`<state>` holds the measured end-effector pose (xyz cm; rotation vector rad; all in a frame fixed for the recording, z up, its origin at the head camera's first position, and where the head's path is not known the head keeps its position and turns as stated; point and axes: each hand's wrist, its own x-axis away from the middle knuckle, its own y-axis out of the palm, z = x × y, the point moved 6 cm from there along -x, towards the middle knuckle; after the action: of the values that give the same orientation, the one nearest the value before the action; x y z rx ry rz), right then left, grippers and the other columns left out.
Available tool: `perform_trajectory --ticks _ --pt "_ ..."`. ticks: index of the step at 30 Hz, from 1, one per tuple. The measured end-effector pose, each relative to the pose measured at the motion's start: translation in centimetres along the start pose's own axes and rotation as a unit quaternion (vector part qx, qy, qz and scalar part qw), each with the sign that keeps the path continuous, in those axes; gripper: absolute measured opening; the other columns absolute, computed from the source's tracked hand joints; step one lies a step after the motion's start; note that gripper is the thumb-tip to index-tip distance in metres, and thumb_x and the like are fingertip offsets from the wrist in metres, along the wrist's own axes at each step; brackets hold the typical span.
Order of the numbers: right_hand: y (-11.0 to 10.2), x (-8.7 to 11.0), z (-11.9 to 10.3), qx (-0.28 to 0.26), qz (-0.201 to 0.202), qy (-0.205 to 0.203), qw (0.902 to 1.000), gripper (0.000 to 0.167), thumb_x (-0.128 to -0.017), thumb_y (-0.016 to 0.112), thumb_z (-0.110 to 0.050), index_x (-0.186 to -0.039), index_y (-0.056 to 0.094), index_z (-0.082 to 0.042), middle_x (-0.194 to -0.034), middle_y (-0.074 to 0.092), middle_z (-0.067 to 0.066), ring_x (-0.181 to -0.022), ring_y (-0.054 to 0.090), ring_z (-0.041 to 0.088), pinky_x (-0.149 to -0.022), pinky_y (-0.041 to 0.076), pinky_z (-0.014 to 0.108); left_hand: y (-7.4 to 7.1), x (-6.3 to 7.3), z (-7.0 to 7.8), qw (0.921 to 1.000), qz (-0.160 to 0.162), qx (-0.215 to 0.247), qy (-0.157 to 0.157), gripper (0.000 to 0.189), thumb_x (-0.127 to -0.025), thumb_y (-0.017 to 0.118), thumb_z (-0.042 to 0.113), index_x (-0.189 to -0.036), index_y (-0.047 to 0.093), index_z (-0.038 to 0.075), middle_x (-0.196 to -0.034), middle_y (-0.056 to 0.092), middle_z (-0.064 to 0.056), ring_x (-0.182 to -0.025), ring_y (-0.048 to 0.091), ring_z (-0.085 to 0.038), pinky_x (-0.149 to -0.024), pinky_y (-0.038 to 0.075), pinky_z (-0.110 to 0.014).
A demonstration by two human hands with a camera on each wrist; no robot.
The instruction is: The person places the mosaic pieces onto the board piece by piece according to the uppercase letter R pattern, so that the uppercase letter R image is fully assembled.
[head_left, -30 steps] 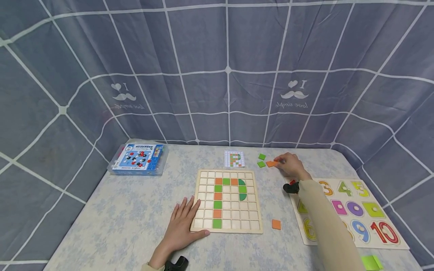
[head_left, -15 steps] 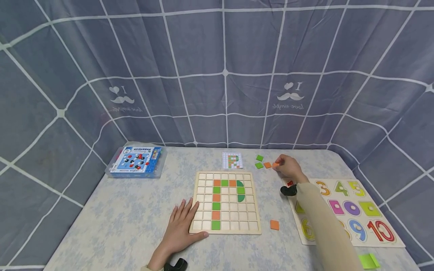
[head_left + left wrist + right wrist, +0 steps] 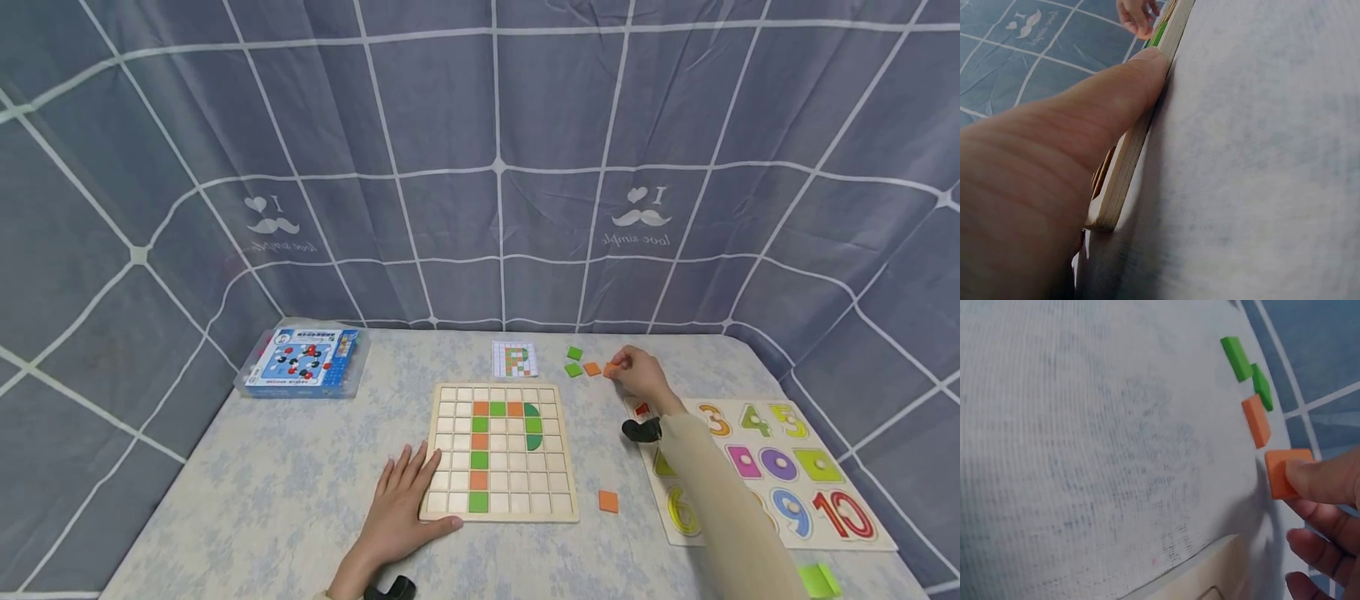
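My left hand lies with straight fingers along the left edge and near-left corner of a wooden grid board. Orange and green square tiles and two dark green rounded pieces fill some of its cells, outlining a P-like shape. At the back right, my right hand pinches an orange square tile between thumb and fingers. Close beside it lie another orange tile and two green tiles. In the left wrist view the thumb rests on the board's rim.
A printed pattern card lies behind the board. One orange tile sits right of it. Under the right forearm is a wooden number puzzle; a bright green piece lies in front. A boxed molecule set stands back left.
The right hand held an orange tile among the others; now a separate orange tile lies there and the hand pinches one just to its right. The left hand stays on the board.
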<state>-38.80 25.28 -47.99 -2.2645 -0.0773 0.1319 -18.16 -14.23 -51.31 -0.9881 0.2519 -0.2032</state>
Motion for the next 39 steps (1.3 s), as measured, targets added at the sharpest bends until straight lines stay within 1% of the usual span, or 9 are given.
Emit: perform_trajectory --ticks 5,10,18,24,26,27,31,34,39 --pt "-0.5 0.4 -0.6 -0.029 0.032 0.004 0.9991 0.015 -0.089 0.066 -0.011 -0.099 0.062 -0.001 -0.086 0.06 0.011 -0.07 0.052 0.024 -0.061 0.041 0.034 0.0 0.0 0.1 1.0 0.0 -0.001 0.0 0.096 -0.076 0.064 0.066 -0.149 0.034 0.011 -0.154 0.023 -0.012 -0.141 0.01 -0.035 -0.11 0.005 -0.054" --pt "-0.7 1.5 -1.9 -0.053 0.053 -0.012 0.9971 0.021 -0.091 0.064 -0.012 -0.106 0.065 0.002 -0.088 0.062 0.012 -0.065 0.049 0.02 -0.055 0.039 0.031 0.2 0.1 0.1 1.0 -0.004 -0.001 -0.003 0.096 -0.076 0.062 0.067 -0.149 0.034 0.011 -0.154 0.024 -0.013 -0.141 0.01 -0.036 -0.109 0.005 -0.055" --pt "-0.2 3.6 -5.9 -0.102 0.074 -0.066 0.9898 0.019 -0.089 0.068 -0.014 -0.103 0.068 -0.001 -0.083 0.064 0.007 -0.064 0.045 0.019 -0.053 0.037 0.027 0.5 0.4 0.0 1.0 -0.004 0.003 -0.007 0.097 -0.076 0.062 0.067 -0.149 0.033 0.011 -0.154 0.024 -0.013 -0.141 0.01 -0.036 -0.109 0.005 -0.055" --pt "0.6 4.8 -8.8 -0.116 0.059 -0.074 0.9887 0.016 -0.087 0.071 -0.018 -0.095 0.068 -0.005 -0.078 0.063 0.001 -0.065 0.049 0.017 -0.054 0.04 0.029 0.4 0.1 -0.2 1.0 -0.004 0.008 -0.001 0.096 -0.077 0.063 0.066 -0.15 0.032 0.012 -0.154 0.023 -0.012 -0.142 0.009 -0.035 -0.11 0.004 -0.054" --pt "1.1 5.4 -9.6 -0.119 0.048 -0.081 0.9884 0.014 -0.086 0.072 -0.018 -0.093 0.067 -0.007 -0.077 0.062 0.0 -0.066 0.051 0.017 -0.057 0.042 0.031 0.4 0.1 -0.2 1.0 -0.007 0.007 -0.002 0.096 -0.077 0.062 0.067 -0.15 0.032 0.013 -0.154 0.022 -0.012 -0.142 0.008 -0.035 -0.11 0.004 -0.054" --pt "1.4 5.7 -9.9 -0.118 0.042 -0.086 0.9883 0.013 -0.086 0.072 -0.019 -0.092 0.067 -0.008 -0.076 0.061 -0.001 -0.067 0.051 0.017 -0.062 0.044 0.032 0.4 0.1 -0.3 1.0 -0.008 0.005 -0.003 0.096 -0.077 0.062 0.067 -0.15 0.031 0.013 -0.155 0.022 -0.012 -0.142 0.008 -0.035 -0.11 0.004 -0.054" --pt "3.0 6.8 -11.3 -0.119 0.017 -0.103 0.9874 0.01 -0.084 0.074 -0.017 -0.088 0.068 -0.011 -0.078 0.061 -0.003 -0.07 0.053 0.015 -0.067 0.045 0.035 0.2 0.0 -0.2 0.9999 -0.007 0.009 -0.003 0.096 -0.077 0.062 0.067 -0.15 0.031 0.013 -0.155 0.022 -0.011 -0.142 0.008 -0.035 -0.11 0.004 -0.054" --pt "4.3 7.4 -12.0 -0.112 -0.001 -0.118 0.9867 0.007 -0.082 0.076 -0.014 -0.085 0.069 -0.013 -0.08 0.062 -0.006 -0.07 0.053 0.013 -0.062 0.043 0.032 0.1 0.0 -0.2 0.9999 -0.008 0.014 -0.004 0.096 -0.077 0.063 0.066 -0.15 0.031 0.012 -0.155 0.021 -0.012 -0.142 0.008 -0.035 -0.11 0.003 -0.054" --pt "6.3 8.2 -12.9 -0.119 -0.033 -0.15 0.981 0.006 -0.082 0.076 -0.012 -0.083 0.071 -0.015 -0.08 0.061 -0.007 -0.066 0.05 0.014 -0.058 0.042 0.029 0.1 0.0 -0.1 0.9999 -0.009 0.013 -0.006 0.096 -0.077 0.063 0.066 -0.15 0.031 0.012 -0.155 0.021 -0.012 -0.142 0.008 -0.035 -0.11 0.003 -0.054"
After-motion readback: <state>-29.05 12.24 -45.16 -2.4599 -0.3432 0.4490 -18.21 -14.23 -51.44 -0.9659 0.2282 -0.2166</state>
